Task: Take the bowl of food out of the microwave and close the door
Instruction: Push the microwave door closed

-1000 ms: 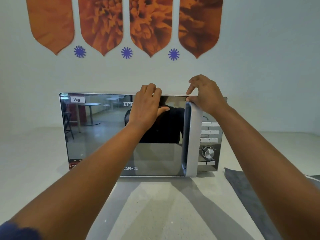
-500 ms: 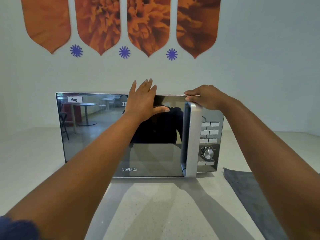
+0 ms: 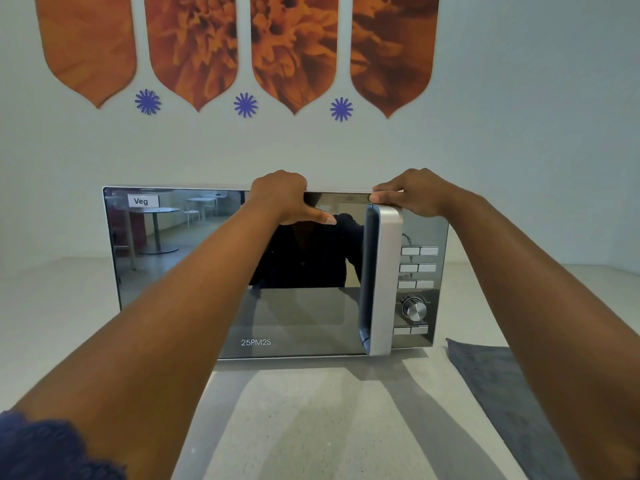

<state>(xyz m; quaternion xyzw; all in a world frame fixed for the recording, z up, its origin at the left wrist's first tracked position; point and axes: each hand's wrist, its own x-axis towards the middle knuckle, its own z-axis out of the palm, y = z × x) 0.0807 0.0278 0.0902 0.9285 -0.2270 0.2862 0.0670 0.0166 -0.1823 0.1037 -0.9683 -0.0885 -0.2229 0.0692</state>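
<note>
A mirrored microwave (image 3: 180, 271) stands on the counter against the wall, its door shut flat. The bowl of food is hidden; the door only reflects the room. My left hand (image 3: 280, 195) clamps the top edge at the middle, fingers curled over the top and thumb pressed on the door glass. My right hand (image 3: 412, 194) holds the top right edge just above the silver vertical handle (image 3: 381, 278), fingers on the roof and thumb at the front.
A control panel with buttons and a knob (image 3: 414, 308) fills the microwave's right side. A grey cloth (image 3: 491, 382) lies on the pale counter (image 3: 311, 427) at the right. Orange flower panels hang on the wall above.
My left hand's fingers, spread half a second ago, have curled back over the top edge. My right hand has settled lower on the corner above the handle. The door stays shut.
</note>
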